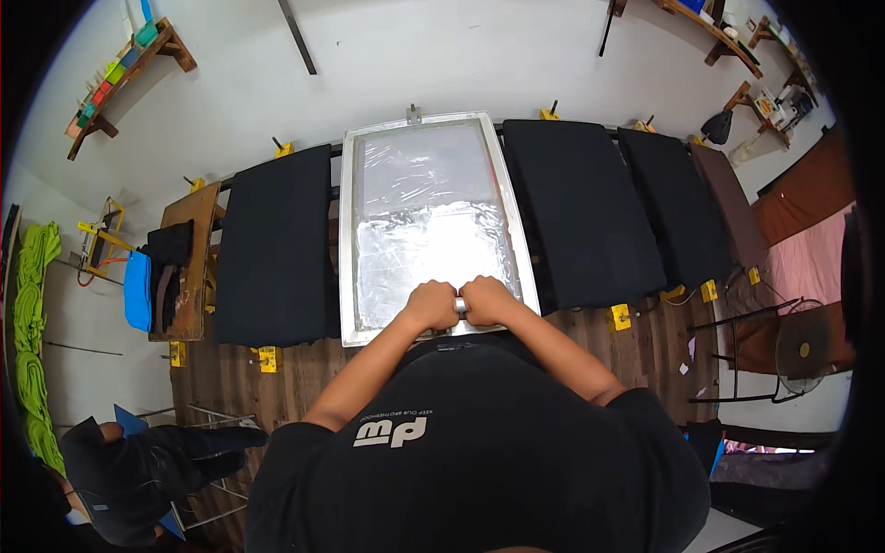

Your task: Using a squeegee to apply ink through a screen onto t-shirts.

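A screen-printing frame with a pale metal rim lies in front of me, and clear, wrinkled film covers much of its mesh. My left hand and my right hand are side by side over its near end. Both are closed in fists around a silver metal handle, which shows only as a short piece between them. Whatever is below the fists is hidden. Bright light glares off the film just beyond my knuckles.
Black-covered printing boards flank the frame, one to the left and others to the right, with yellow clamps at their ends. Another person is at lower left. A fan stands at right; bright green cloth hangs at left.
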Action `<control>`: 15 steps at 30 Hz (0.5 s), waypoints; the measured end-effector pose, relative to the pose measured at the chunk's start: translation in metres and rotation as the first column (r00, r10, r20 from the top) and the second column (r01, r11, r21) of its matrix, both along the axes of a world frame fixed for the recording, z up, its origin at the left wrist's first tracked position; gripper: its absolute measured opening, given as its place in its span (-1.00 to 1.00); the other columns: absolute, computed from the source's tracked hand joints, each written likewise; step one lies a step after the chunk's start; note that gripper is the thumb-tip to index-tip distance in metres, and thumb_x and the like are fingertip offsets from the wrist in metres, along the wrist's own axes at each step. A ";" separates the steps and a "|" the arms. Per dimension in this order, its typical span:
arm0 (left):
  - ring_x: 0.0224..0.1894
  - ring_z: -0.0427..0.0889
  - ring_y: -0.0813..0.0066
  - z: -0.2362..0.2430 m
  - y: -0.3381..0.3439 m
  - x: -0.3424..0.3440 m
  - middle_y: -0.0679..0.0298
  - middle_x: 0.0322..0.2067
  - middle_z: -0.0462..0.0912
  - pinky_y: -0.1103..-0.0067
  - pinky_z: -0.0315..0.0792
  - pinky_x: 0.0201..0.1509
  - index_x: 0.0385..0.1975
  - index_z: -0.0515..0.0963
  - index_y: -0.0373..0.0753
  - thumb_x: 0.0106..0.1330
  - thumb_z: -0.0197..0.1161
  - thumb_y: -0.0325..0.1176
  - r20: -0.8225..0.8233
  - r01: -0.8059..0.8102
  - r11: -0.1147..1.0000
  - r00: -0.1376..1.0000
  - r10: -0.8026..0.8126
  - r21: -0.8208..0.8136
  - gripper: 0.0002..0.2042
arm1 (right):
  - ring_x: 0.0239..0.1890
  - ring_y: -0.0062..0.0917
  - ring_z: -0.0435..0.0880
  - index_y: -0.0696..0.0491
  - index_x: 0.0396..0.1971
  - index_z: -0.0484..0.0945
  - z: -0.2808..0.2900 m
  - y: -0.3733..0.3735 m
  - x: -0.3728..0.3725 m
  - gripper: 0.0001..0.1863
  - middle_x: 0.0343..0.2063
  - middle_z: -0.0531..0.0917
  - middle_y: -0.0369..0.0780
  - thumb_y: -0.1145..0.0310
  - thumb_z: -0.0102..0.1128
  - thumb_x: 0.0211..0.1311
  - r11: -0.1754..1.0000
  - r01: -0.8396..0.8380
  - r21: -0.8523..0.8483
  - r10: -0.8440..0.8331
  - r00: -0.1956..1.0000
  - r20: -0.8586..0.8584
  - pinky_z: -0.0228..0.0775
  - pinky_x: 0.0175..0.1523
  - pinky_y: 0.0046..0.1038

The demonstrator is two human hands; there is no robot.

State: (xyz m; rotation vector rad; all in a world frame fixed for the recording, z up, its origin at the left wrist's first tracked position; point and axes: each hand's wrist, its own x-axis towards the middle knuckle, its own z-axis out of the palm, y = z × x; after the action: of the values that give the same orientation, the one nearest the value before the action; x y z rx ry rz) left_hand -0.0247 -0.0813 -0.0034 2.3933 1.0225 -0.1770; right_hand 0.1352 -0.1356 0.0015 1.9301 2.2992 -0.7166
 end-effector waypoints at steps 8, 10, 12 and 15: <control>-0.30 0.73 -0.05 0.013 0.062 0.020 -0.05 -0.41 0.73 0.23 0.61 -0.12 -0.43 0.75 -0.17 -0.02 0.32 -0.20 0.105 -0.117 0.992 0.988 0.113 0.037 -0.77 | -0.29 -0.10 0.76 0.09 -0.47 0.73 0.019 0.060 0.022 -0.81 -0.42 0.74 0.02 0.36 0.33 -0.15 0.989 0.089 0.115 -0.083 0.995 -0.058 0.62 -0.13 -0.16; -0.29 0.73 -0.06 0.002 0.055 0.020 -0.05 -0.40 0.73 0.21 0.61 -0.11 -0.39 0.74 -0.22 0.01 0.32 -0.24 0.152 -0.127 0.985 0.982 0.108 0.120 -0.76 | -0.32 -0.09 0.75 0.08 -0.46 0.73 0.001 0.060 0.020 -0.81 -0.43 0.74 0.00 0.37 0.33 -0.15 0.978 0.099 0.185 -0.088 0.994 -0.069 0.62 -0.16 -0.14; -0.28 0.72 -0.05 -0.012 0.032 0.015 -0.04 -0.39 0.72 0.20 0.61 -0.10 -0.37 0.73 -0.27 0.00 0.32 -0.26 0.225 -0.141 0.967 0.970 0.092 0.214 -0.74 | -0.31 -0.05 0.73 0.07 -0.42 0.71 -0.026 0.043 0.015 -0.78 -0.42 0.72 0.00 0.34 0.34 -0.14 0.958 0.070 0.277 -0.050 0.996 -0.077 0.58 -0.13 -0.10; -0.26 0.73 -0.02 -0.014 -0.001 -0.004 -0.04 -0.35 0.71 0.23 0.62 -0.10 -0.31 0.74 -0.24 -0.04 0.33 -0.27 0.140 -0.073 0.979 0.989 0.046 0.190 -0.71 | -0.31 -0.07 0.72 0.12 -0.42 0.69 -0.017 -0.002 -0.005 -0.78 -0.44 0.72 0.00 0.39 0.32 -0.16 0.970 0.044 0.241 -0.026 0.997 -0.079 0.58 -0.12 -0.10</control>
State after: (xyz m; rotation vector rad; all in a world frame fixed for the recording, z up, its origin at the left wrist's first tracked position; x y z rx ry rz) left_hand -0.0289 -0.0824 -0.0172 2.5048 1.0901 0.1111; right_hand 0.1302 -0.1377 -0.0153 2.0805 2.5089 -0.5418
